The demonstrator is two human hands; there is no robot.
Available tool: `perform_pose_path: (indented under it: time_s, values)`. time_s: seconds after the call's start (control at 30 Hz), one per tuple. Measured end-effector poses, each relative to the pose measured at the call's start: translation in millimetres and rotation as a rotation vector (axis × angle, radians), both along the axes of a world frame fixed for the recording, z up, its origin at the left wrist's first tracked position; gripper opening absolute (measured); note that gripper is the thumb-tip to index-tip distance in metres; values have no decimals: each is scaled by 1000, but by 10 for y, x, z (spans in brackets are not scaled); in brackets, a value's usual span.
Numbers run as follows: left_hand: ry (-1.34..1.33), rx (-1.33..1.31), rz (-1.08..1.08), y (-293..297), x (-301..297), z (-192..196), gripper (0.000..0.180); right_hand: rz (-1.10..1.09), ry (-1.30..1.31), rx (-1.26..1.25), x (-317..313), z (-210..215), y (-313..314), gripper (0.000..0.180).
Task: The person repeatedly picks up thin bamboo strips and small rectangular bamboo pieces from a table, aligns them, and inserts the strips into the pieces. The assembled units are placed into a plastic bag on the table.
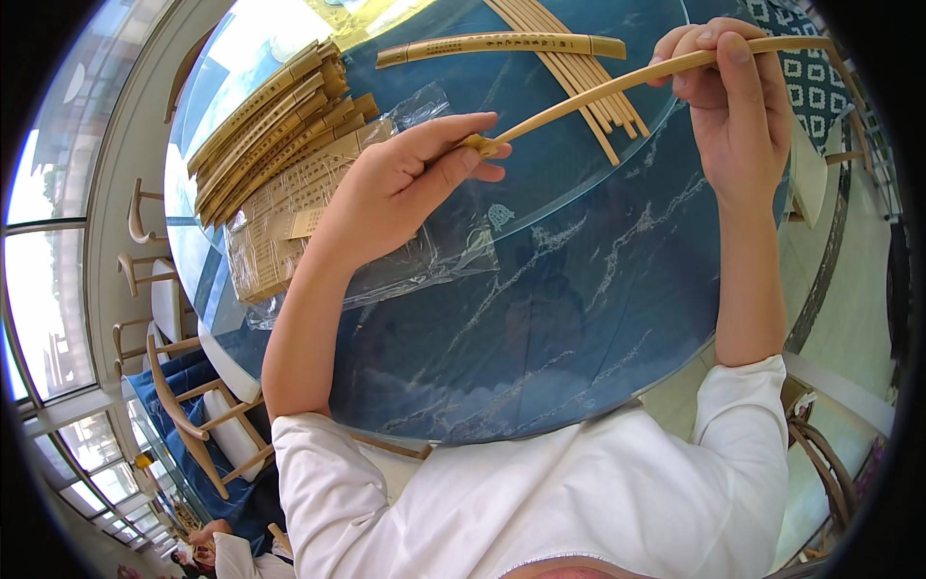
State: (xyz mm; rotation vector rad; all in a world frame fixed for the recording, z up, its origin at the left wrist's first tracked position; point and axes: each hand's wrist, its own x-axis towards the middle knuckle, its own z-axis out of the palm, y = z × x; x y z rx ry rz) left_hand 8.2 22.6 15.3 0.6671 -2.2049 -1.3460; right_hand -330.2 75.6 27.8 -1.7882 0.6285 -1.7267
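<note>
A long, thin, pale wooden stick like a chopstick slants between my hands above the table. My left hand is closed around its lower left end, where a small yellowish-brown piece shows at the fingertips; I cannot tell whether that is a paper sleeve's mouth. Farther right, my right hand pinches the stick near its upper right end, which sticks out past the fingers. Beyond the hands lie a bundle of loose wooden chopsticks and a single printed brown sleeve, which crosses over them.
A stack of printed brown sleeves stands at the left, beside a clear plastic bag with more inside. The round blue marbled table has a raised glass turntable. Wooden chairs stand left; a patterned cloth is far right.
</note>
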Motion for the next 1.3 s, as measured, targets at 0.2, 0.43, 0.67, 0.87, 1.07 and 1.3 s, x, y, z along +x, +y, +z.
perform_pose_path:
  time_s: [0.2,0.43,0.67,0.87,1.07,1.3]
  values:
    - [-21,37,2,30,-21,20,26,54,20,30,10,-13,-24,26]
    - [1,65,13,-15,23,62,26,-37,-101,116,179,82,63,16]
    - [55,89,39,-39,61,91,32,12,19,7,-80,1,34,27]
    - [23,111,-13,3,39,100,35,37,20,14,-86,13,-4,28]
    - [32,87,2,-5,52,86,37,31,1,62,-56,-19,-39,29]
    - [37,36,-28,18,67,103,36,-43,-165,300,-15,-149,-50,23]
